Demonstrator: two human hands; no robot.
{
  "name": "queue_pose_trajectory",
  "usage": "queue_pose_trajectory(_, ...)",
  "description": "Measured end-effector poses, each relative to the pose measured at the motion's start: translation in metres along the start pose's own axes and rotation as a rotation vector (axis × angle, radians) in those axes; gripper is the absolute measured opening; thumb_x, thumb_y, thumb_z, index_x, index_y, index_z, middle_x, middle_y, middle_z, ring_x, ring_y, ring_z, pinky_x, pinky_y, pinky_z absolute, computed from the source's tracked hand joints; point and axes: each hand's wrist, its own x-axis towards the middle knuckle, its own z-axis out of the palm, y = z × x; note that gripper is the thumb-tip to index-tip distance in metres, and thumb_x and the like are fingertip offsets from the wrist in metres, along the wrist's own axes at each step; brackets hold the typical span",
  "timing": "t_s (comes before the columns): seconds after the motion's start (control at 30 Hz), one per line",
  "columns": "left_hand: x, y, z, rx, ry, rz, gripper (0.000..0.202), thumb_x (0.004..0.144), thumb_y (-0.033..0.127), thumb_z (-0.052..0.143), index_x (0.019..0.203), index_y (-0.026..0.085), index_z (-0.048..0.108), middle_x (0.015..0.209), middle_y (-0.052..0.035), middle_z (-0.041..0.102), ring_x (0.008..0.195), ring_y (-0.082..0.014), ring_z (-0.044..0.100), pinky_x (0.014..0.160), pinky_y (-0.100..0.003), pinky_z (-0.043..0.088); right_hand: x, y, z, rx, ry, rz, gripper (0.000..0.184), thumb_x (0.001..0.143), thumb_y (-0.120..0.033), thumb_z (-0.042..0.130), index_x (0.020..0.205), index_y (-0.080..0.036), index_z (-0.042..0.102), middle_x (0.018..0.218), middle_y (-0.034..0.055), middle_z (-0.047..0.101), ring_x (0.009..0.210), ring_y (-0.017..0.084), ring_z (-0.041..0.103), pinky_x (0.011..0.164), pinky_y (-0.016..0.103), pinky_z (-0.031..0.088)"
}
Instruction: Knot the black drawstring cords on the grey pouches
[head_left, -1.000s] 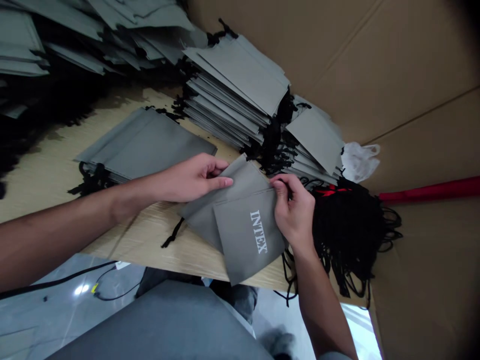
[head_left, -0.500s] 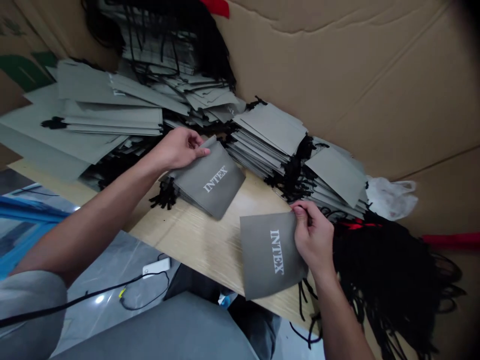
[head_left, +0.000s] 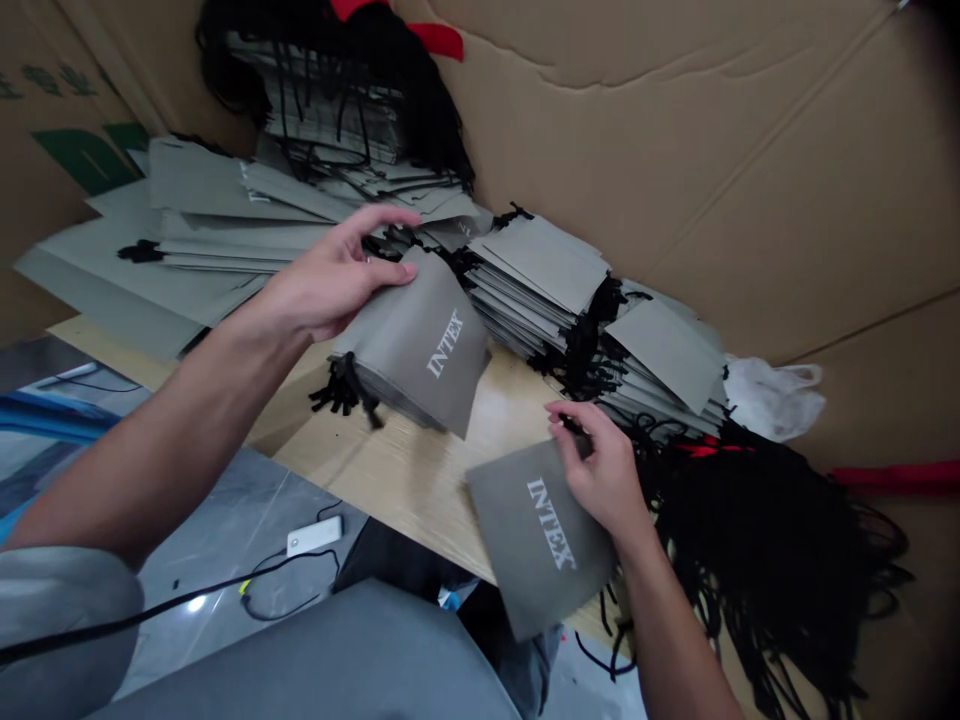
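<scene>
My left hand (head_left: 330, 275) is open over a small pile of grey drawstring pouches (head_left: 412, 340), its fingers stretched out and its thumb touching the top pouch. White INTEX lettering shows on that pouch, and black cord ends (head_left: 341, 385) stick out at the pile's left side. Lower right, my right hand (head_left: 607, 470) is closed, thumb and fingers pinching a bit of black cord at the upper edge of another grey drawstring pouch (head_left: 517, 560). This pouch hangs tilted over the table's front edge, its INTEX lettering facing me. My hand covers part of its right side.
Bundled grey pouches (head_left: 544, 265) and a second bundle (head_left: 667, 350) lie along the cardboard wall (head_left: 675, 130). Larger grey sheets (head_left: 112, 260) spread at left. A heap of black cords (head_left: 765, 560) is at right, near a white plastic bag (head_left: 776, 395). A wooden tabletop (head_left: 405, 480) lies below.
My left hand has opened, its fingers lifting away from the thumb. The right hand has shifted left, and its pouch has turned and dropped lower.
</scene>
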Motion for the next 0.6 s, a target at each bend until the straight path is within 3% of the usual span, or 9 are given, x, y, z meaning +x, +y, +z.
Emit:
queue_pose_trajectory(0.07, -0.009, 0.014, 0.014, -0.143, 0.061, -0.095, 0.029, 0.095, 0.026, 0.077, 0.124, 0.021, 0.075, 0.089, -0.0001, 0.074, 0.074, -0.0131, 0.065, 0.064, -0.028, 0.053, 0.002, -0.007, 0.007, 0.010, -0.026, -0.024, 0.071, 0.092, -0.034, 0.080, 0.158, -0.029, 0.054, 0.137, 0.0130, 0.069, 0.115, 0.029, 0.069, 0.094, 0.045, 0.061)
queue_pose_trajectory(0.13, -0.016, 0.021, 0.031, -0.160, -0.018, -0.140, 0.022, 0.096, 0.024, 0.076, 0.117, 0.017, 0.079, 0.095, -0.0034, 0.078, 0.075, -0.0125, 0.065, 0.065, -0.026, 0.052, 0.005, -0.014, 0.015, 0.000, -0.024, -0.056, 0.100, 0.084, -0.028, 0.085, 0.171, -0.032, 0.035, 0.154, 0.0155, 0.057, 0.134, 0.031, 0.062, 0.102, 0.049, 0.061)
queue_pose_trajectory(0.17, -0.018, 0.021, 0.038, -0.159, -0.047, -0.144, 0.020, 0.098, 0.023, 0.073, 0.115, 0.016, 0.080, 0.098, -0.0043, 0.079, 0.074, -0.0109, 0.064, 0.064, -0.024, 0.051, 0.006, -0.017, 0.018, 0.004, -0.019, -0.081, 0.096, 0.085, -0.023, 0.081, 0.170, -0.033, 0.038, 0.157, 0.0150, 0.055, 0.139, 0.031, 0.060, 0.105, 0.050, 0.060)
queue_pose_trajectory(0.23, -0.021, 0.019, 0.047, -0.217, -0.130, -0.169, 0.024, 0.098, 0.019, 0.062, 0.114, 0.014, 0.079, 0.101, -0.0066, 0.081, 0.074, -0.0111, 0.065, 0.065, -0.025, 0.052, 0.008, -0.020, 0.023, 0.045, 0.011, -0.119, 0.065, 0.090, -0.017, 0.072, 0.152, -0.032, 0.063, 0.147, 0.0123, 0.063, 0.134, 0.029, 0.065, 0.108, 0.047, 0.060)
queue_pose_trajectory(0.33, -0.024, 0.009, 0.046, -0.277, -0.311, -0.151, 0.020, 0.085, 0.018, 0.058, 0.099, 0.012, 0.072, 0.100, -0.0123, 0.082, 0.082, -0.0204, 0.076, 0.075, -0.034, 0.062, 0.012, -0.019, 0.023, 0.184, 0.144, -0.002, 0.016, 0.096, -0.029, 0.075, 0.109, -0.024, 0.082, 0.113, 0.0091, 0.080, 0.109, 0.027, 0.077, 0.103, 0.045, 0.061)
queue_pose_trajectory(0.4, -0.024, 0.002, 0.038, -0.035, -0.406, -0.082, 0.010, 0.084, 0.026, 0.069, 0.086, 0.016, 0.065, 0.087, -0.0086, 0.080, 0.070, -0.0200, 0.074, 0.066, -0.032, 0.058, 0.015, -0.018, 0.023, 0.311, 0.180, 0.144, 0.026, 0.092, -0.043, 0.082, 0.105, -0.020, 0.080, 0.106, 0.0101, 0.084, 0.103, 0.028, 0.079, 0.099, 0.044, 0.062)
queue_pose_trajectory(0.47, -0.022, -0.005, 0.027, 0.317, -0.391, 0.016, 0.032, 0.090, 0.040, 0.072, 0.070, 0.021, 0.055, 0.060, 0.0013, 0.063, 0.049, -0.0116, 0.054, 0.051, -0.026, 0.038, 0.021, -0.018, 0.025, 0.423, 0.123, 0.251, 0.041, 0.089, -0.053, 0.085, 0.109, -0.018, 0.076, 0.111, 0.0130, 0.085, 0.102, 0.028, 0.081, 0.094, 0.042, 0.064)
queue_pose_trajectory(0.53, -0.017, -0.012, 0.015, 0.623, -0.311, 0.118, 0.049, 0.097, 0.048, 0.065, 0.061, 0.021, 0.045, 0.048, 0.0048, 0.042, 0.045, -0.0093, 0.035, 0.051, -0.028, 0.023, 0.029, -0.019, 0.030, 0.448, -0.008, 0.314, 0.042, 0.095, -0.059, 0.076, 0.106, -0.019, 0.070, 0.106, 0.0137, 0.085, 0.095, 0.027, 0.082, 0.084, 0.038, 0.064)
queue_pose_trajectory(0.6, -0.011, -0.020, 0.004, 0.864, -0.253, 0.151, 0.050, 0.102, 0.049, 0.058, 0.062, 0.021, 0.049, 0.049, 0.0038, 0.041, 0.048, -0.0110, 0.034, 0.057, -0.030, 0.024, 0.041, -0.021, 0.037, 0.347, -0.173, 0.335, 0.040, 0.106, -0.059, 0.057, 0.094, -0.021, 0.063, 0.090, 0.0109, 0.083, 0.081, 0.024, 0.080, 0.072, 0.034, 0.061)
